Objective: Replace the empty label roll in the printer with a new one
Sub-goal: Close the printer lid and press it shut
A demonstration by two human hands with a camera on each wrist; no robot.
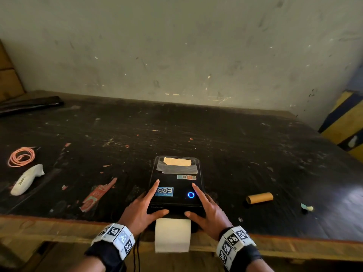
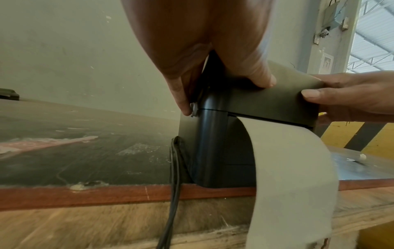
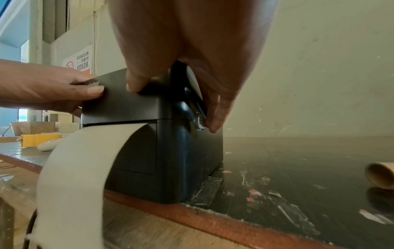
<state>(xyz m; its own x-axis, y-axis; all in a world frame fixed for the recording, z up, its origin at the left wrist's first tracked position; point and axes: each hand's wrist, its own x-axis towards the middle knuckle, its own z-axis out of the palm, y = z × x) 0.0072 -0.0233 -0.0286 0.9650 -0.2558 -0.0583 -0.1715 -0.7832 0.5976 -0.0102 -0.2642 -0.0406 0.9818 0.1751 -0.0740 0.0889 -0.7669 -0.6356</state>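
**Both hands pressed the printer lid down over the new paper**

Fingers [image 1: 156, 184] of the left hand [image 1: 141, 211] lay straight along the lid of the printer [image 1: 176, 191], thumb on its front edge, grasping nothing. In the left wrist view, 1 finger reached down the side to a small metal latch [image 2: 193, 109]. The right hand [image 1: 206, 211] mirrored it: fingers flat on the lid beside the lit blue button [image 1: 191, 194], thumb at the front, 1 fingertip against the latch on that side.

Under the 2 thumbs, a strip of white label paper [image 1: 172, 234] came out of the front slot and hung over the table edge [image 1: 59, 222]. Well to the right of the right hand lay the empty cardboard core [image 1: 259, 198].

By these signs the new roll was probably already inside and the lid being shut. The next move would call for even downward pressure from both hands until both latches catch, then a check that the strip feeds straight.

The printer sat right at the table's near edge, so any push towards the body risked sliding it off. Beyond the fingertips the table was open back to the wall.
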